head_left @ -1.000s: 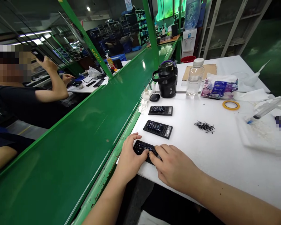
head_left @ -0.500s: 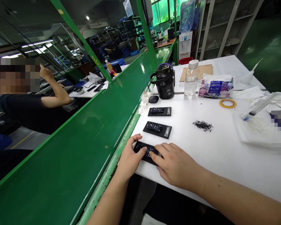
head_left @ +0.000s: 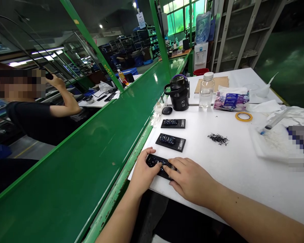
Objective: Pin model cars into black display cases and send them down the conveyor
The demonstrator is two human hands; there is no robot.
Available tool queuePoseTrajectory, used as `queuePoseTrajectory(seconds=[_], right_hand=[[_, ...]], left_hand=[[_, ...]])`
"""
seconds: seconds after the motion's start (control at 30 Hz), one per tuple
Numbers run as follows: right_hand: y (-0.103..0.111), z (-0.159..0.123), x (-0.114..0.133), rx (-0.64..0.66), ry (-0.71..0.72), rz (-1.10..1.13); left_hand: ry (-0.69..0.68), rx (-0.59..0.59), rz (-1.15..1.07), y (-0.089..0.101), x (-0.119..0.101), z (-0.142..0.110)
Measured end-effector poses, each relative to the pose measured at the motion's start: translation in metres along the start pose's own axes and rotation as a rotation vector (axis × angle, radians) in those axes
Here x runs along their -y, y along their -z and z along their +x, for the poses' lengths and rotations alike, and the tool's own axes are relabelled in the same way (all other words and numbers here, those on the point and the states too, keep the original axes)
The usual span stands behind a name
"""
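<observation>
- Left hand [head_left: 143, 173] and right hand [head_left: 190, 181]: both lie on the nearest black panel [head_left: 159, 165], fingers curved over it from either end and gripping it lightly, not clenched into fists. Together they hide much of its top.
- That panel sits at the near edge of the white tabletop [head_left: 233, 177], close to the green-painted rail [head_left: 116, 192] along the left edge.
- Two matching panels, black with a glossy raised dark pattern and a small white logo, lie in a line beyond it: the second panel [head_left: 170, 142], then the third panel [head_left: 173, 123].
- To their right, mid-tabletop: a small heap of black bristle-like bits [head_left: 218, 139].
- Toward the right edge: a syringe [head_left: 275, 120] on a white tray [head_left: 267, 143], beside crumpled white cloth [head_left: 291, 114] and a yellow tape roll [head_left: 243, 116].
- Far end of the tabletop: crumpled tissue [head_left: 155, 119], a black oval case [head_left: 167, 110], a black insulated flask [head_left: 179, 94], a clear plastic bottle [head_left: 206, 91], a printed packet [head_left: 231, 100] and a cardboard sheet [head_left: 211, 84].
- Left, beyond a green conveyor belt [head_left: 66, 148]: a person [head_left: 32, 116] in a black T-shirt, one arm raised, at another bench.
- Farther back: a water dispenser [head_left: 200, 55] and a red bucket [head_left: 200, 71].
</observation>
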State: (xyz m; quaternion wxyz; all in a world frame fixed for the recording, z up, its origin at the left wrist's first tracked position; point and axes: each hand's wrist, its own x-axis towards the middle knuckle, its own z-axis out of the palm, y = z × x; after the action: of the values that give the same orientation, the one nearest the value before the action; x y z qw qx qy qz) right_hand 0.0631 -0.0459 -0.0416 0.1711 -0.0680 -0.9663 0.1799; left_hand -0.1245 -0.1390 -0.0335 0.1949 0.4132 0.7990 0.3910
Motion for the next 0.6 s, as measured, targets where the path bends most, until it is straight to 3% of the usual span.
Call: queuePoseTrajectory(seconds=[0.37, 0.47, 0.6], right_hand=[[0.003, 0.003, 0.003, 0.006, 0.012, -0.073], [0.024, 0.002, 0.023, -0.054, 0.009, -0.029], [0.067, -0.016, 0.075, -0.102, 0.09, 0.132]], left_hand=[[0.061, 0.03, -0.009, 0.003, -0.008, 0.002], [0.066, 0.039, -0.017, 0.004, -0.01, 0.002], [0.088, 0.05, -0.019, 0.005, -0.01, 0.002]])
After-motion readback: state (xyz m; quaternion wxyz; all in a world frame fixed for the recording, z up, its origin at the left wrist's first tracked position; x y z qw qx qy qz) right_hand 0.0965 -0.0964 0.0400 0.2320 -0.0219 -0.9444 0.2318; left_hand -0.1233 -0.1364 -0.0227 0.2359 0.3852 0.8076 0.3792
